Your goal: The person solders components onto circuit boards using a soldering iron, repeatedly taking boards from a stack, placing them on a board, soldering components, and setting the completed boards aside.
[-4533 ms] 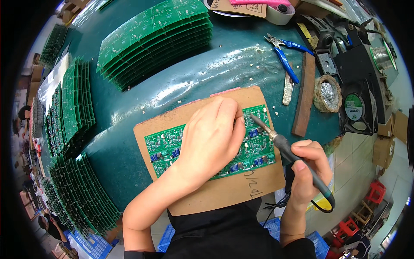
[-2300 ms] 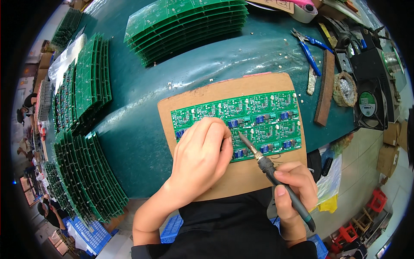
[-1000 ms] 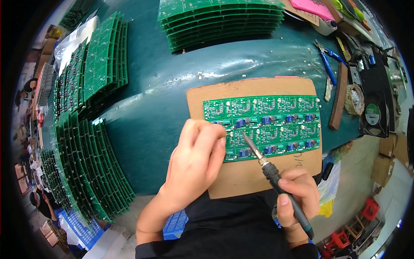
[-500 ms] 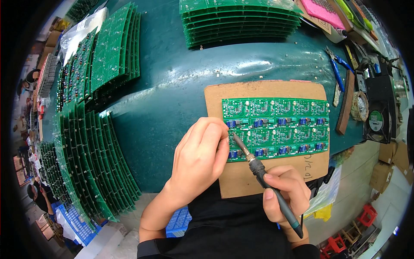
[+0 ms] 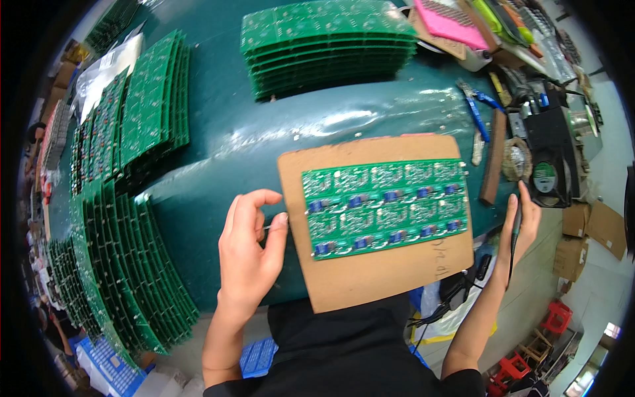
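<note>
A green circuit board panel (image 5: 387,206) with blue parts in rows lies on a brown cardboard sheet (image 5: 377,284). Left of the cardboard is my left hand (image 5: 248,248), its index finger and thumb apart, with a thin pale wire (image 5: 268,227) showing between the thumb and the curled fingers. Over at the right, my right hand (image 5: 527,221) holds a soldering iron (image 5: 515,228) upright between thumb and fingers. The iron's tip end is by a round tip cleaner (image 5: 517,162) and is hard to make out.
Stacks of green boards stand at the back (image 5: 324,49), at the far left (image 5: 155,99) and at the near left (image 5: 132,264). Blue-handled pliers (image 5: 477,116) and a brown bar (image 5: 492,159) lie right of the cardboard. Beyond them sits a black fan unit (image 5: 549,175).
My right hand has carried the soldering iron from the board to the tip cleaner at the right. My left hand has drawn back left off the board, its thumb and index finger parting. The view has shifted.
</note>
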A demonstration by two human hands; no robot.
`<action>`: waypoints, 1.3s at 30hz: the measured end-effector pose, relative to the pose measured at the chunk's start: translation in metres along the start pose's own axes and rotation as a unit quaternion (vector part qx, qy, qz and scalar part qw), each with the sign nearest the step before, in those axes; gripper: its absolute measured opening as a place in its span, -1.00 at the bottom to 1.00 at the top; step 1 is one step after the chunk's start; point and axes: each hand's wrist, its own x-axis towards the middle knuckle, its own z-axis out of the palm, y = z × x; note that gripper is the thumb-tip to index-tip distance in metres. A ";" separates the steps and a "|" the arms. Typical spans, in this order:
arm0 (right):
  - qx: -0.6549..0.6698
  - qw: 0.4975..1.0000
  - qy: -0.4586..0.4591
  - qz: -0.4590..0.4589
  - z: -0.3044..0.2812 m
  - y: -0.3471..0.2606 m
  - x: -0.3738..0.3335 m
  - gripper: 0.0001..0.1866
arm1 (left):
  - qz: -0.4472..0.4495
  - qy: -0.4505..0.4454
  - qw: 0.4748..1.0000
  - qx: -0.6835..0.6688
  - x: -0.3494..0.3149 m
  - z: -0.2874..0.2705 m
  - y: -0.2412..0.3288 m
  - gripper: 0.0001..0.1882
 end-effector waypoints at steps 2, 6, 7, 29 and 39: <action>0.108 0.994 -0.001 0.029 -0.002 -0.009 -0.011 -0.68 | 0.031 0.001 0.997 0.066 0.001 0.005 0.001 -0.79; 0.180 0.973 -0.046 -0.134 0.000 -0.047 -0.025 -0.80 | 0.055 0.000 0.993 0.106 0.000 0.020 0.004 -0.81; 0.193 0.968 -0.058 -0.151 0.001 -0.055 -0.026 -0.78 | 0.057 -0.015 0.996 0.069 -0.001 0.020 0.005 -0.81; 0.267 0.924 -0.089 -0.259 0.007 -0.108 0.008 -0.62 | 0.251 0.032 0.963 0.096 -0.044 -0.002 -0.039 -0.76; 0.386 0.897 -0.163 -0.143 0.030 -0.129 0.015 -0.68 | 0.186 0.096 0.977 -0.031 -0.067 -0.006 -0.005 -0.85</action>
